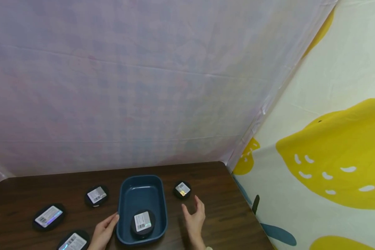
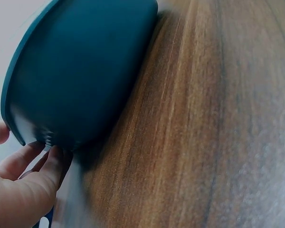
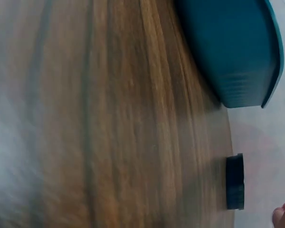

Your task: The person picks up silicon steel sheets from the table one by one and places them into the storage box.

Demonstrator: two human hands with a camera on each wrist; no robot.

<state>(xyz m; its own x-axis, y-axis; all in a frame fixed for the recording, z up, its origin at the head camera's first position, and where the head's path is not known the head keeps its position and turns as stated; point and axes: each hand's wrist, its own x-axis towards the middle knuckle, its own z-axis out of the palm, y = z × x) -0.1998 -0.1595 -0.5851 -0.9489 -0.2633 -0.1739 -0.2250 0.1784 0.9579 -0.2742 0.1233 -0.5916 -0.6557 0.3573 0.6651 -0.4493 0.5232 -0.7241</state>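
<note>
A deep blue rectangular tray [image 1: 140,199] with rounded corners sits on the table, one black round case [image 1: 142,223] with a white barcode label inside it. My left hand [image 1: 103,232] grips the tray's left rim; in the left wrist view its thumb is at the rim and its fingers [image 2: 50,166] are against the outer wall. To the right of the tray, my right hand [image 1: 195,220] has thumb and fingers apart, holding nothing. Just beyond its fingertips lies another labelled black round case [image 1: 182,190], seen side-on in the right wrist view [image 3: 235,182].
Left of the tray, several more labelled black round cases lie on the brown wooden table [image 1: 218,194]: one toward the back [image 1: 96,196], one farther left [image 1: 48,217], one near the front [image 1: 73,241]. A pale curtain [image 1: 128,86] hangs behind, a lemon-print cloth [image 1: 325,156] at right.
</note>
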